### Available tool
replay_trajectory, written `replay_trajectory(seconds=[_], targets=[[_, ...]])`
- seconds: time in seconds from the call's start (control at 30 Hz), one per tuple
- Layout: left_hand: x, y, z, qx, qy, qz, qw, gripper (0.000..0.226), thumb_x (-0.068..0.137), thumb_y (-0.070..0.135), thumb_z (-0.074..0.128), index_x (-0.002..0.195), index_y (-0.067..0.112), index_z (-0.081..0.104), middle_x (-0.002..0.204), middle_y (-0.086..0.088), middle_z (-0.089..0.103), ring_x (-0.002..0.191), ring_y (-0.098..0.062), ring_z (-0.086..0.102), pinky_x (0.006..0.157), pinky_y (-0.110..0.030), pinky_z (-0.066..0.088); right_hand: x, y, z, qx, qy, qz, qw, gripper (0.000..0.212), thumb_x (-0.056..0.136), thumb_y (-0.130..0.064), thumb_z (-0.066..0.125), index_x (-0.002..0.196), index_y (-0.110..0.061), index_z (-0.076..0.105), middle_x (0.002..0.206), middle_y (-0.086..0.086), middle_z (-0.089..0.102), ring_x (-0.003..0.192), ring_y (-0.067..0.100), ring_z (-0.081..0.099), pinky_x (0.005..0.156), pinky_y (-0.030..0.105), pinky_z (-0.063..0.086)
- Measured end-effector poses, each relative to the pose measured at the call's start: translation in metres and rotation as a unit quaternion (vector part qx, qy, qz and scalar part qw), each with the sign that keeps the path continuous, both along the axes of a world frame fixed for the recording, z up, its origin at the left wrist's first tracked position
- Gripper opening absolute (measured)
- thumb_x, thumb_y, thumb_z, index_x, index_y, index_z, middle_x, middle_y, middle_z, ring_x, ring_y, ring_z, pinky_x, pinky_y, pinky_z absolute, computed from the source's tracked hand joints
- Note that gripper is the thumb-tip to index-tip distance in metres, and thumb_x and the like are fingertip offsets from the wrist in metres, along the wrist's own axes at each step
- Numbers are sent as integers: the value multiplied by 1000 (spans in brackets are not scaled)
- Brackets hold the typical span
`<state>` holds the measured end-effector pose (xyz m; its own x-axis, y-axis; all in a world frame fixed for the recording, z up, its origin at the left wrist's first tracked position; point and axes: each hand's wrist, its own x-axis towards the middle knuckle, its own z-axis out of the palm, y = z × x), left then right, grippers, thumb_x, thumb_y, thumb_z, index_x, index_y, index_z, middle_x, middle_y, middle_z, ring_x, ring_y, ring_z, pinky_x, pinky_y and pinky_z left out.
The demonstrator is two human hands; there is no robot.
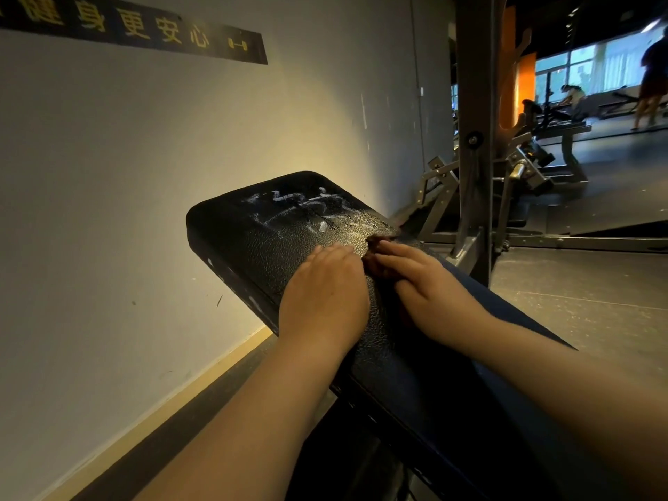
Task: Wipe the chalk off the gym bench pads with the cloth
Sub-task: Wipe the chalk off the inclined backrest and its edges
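From the head view, a black bench pad (260, 240) with a cracked leather grain runs from the lower right up into the middle of the frame. White chalk marks (307, 211) are smeared across its far end, a scrawl of strokes I cannot read.

Both hands lie on this surface just below the chalk. The left hand (325, 294) is spread flat, fingers straight and together, its grip released and nothing in it. The right hand (430, 283) sits just beside it, fingers stretched forward and pressing down on a dark brownish cloth (372, 263). Only a bunched edge of the cloth shows, between the two hands and under the right fingertips. The grip there looks released too, though the thumb is hidden.

In the upper left of the frame, a black strip sign (144, 30) on the pale wall (144, 157) carries yellow characters reading 健身更安心, followed by a small dumbbell symbol. Its left end is cut off.

On the right a grey steel machine frame (473, 139) stands on the dark floor (578, 291). In the far upper right, a person (654, 74) stands near bright windows.
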<state>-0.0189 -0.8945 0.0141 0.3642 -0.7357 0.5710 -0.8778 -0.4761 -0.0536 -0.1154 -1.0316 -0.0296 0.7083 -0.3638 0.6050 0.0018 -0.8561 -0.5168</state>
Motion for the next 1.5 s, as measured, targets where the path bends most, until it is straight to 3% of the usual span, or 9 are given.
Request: replay_trajectory(seconds=[0.1,0.27,0.5,0.7,0.93,1.03,1.2,1.37,1.5], targets=[[-1,1,0,0,3,-1,1000,47,102,17,38,149,14,44,157,-2,39,147,-14,30,124,-31,15,-6,-17,-3,3,16,10,1000,49,97,-1,46,142,-19,55,155,-8,39,143,8,32,122,28,20],[-1,1,1,1,1,0,1000,47,102,16,39,149,13,44,157,-2,39,147,-15,30,124,-32,16,20,-22,8,64,1,-108,992,46,97,-3,45,140,-11,57,157,4,39,146,24,33,119,27,15],[-3,2,2,-2,1,-2,1000,47,102,17,38,148,13,44,156,-2,41,147,-15,30,124,-30,14,-2,1,0,-16,19,34,999,52,97,0,46,145,-18,53,156,-10,37,145,5,29,121,24,17],[-5,2,3,-3,5,2,1000,46,102,16,41,147,12,46,156,-3,42,146,-16,33,124,-32,17,28,-28,18,96,2,-110,989,45,98,-4,42,140,-10,56,157,5,38,146,24,32,120,30,18],[-8,5,5,-25,11,12,1000,39,101,16,38,136,12,55,144,-4,52,137,-19,42,118,-31,23,18,7,12,-13,2,44,999,50,95,1,48,142,-17,57,155,-9,41,143,3,32,116,13,17],[-11,7,5,-25,11,12,1000,41,103,17,39,142,12,50,150,-4,47,142,-19,38,120,-30,19,11,-11,11,-18,19,31,999,49,98,0,46,142,-18,56,154,-13,39,138,-4,31,108,0,14],[-9,5,5,-16,11,19,1000,42,101,17,42,143,10,49,154,-5,43,145,-20,35,121,-31,19,41,-27,23,61,14,-80,995,47,97,-5,43,141,-14,56,159,0,36,147,21,32,122,32,18],[-9,5,4,-26,6,21,999,36,101,17,38,133,12,56,146,-4,51,139,-20,41,117,-32,26,30,-3,18,-5,7,10,1000,51,96,-2,46,144,-19,54,158,-8,37,146,9,29,119,21,16],[-8,5,4,-28,13,23,999,42,101,17,40,141,10,50,151,-5,47,142,-22,38,119,-32,22,17,-16,15,-29,30,41,998,51,97,0,45,143,-18,54,156,-9,37,144,5,31,118,20,19]])
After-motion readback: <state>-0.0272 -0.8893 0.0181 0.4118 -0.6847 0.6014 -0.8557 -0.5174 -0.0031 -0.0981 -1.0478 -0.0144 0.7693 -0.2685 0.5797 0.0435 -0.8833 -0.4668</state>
